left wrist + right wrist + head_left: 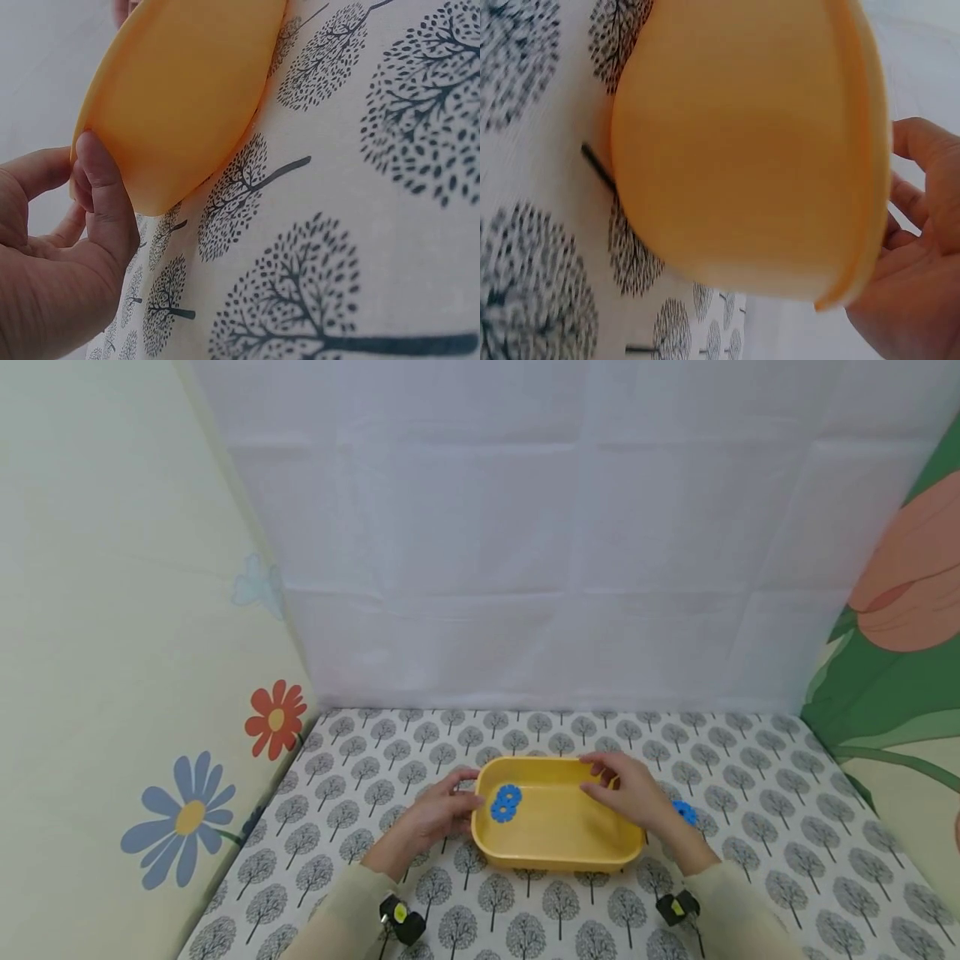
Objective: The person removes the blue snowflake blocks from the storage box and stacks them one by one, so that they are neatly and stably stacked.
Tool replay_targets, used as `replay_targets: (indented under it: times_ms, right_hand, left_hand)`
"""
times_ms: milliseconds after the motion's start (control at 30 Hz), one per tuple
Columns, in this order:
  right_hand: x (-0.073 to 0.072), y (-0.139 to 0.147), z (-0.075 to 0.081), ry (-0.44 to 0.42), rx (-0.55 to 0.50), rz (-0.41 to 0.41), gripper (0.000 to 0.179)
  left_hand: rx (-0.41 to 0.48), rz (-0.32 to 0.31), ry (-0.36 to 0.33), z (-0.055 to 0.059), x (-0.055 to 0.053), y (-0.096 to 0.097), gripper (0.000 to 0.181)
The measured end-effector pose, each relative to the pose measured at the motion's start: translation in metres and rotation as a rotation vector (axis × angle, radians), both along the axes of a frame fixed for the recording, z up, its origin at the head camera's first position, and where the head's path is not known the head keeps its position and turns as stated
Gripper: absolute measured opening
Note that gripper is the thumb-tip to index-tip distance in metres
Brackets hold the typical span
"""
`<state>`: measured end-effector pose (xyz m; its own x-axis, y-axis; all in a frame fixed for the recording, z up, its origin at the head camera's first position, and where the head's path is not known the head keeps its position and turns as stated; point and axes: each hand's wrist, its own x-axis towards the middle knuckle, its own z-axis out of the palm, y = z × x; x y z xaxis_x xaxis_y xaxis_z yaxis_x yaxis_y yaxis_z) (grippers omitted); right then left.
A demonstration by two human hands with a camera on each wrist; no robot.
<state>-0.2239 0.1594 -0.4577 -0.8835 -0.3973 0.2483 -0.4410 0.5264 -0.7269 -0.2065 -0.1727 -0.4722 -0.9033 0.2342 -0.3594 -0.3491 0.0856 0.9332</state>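
A shallow yellow plastic tray (558,852) with rounded corners sits on the patterned cloth in the head view. Two blue flower-shaped pieces with toothed edges (504,811) lie in its left end. My left hand (435,820) pinches the tray's left rim, thumb on one side and fingers on the other, as the left wrist view also shows. Over the tray's right end is my right hand (626,789), fingers loosely bent and spread from the thumb, with nothing visible between them. Whether its fingertips touch the back rim, I cannot tell.
Another blue toothed piece (684,812) lies on the cloth right of the tray, partly hidden by the right wrist. The tree-print cloth (360,860) covers the table. A white sheet (480,568) hangs behind, with flower-painted panels at both sides.
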Motion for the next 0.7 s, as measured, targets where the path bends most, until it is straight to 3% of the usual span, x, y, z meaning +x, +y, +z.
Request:
replay_targets:
  times_ms: [533, 700]
  right_hand:
    - [-0.009, -0.052, -0.005, -0.127, 0.034, 0.069, 0.041]
    - [-0.011, -0.067, -0.007, -0.186, -0.003, 0.066, 0.038]
  left_hand:
    - [0.007, -0.007, -0.001, -0.001, 0.000, -0.001, 0.055]
    - [0.008, -0.010, 0.002, -0.001, -0.001, -0.001, 0.055]
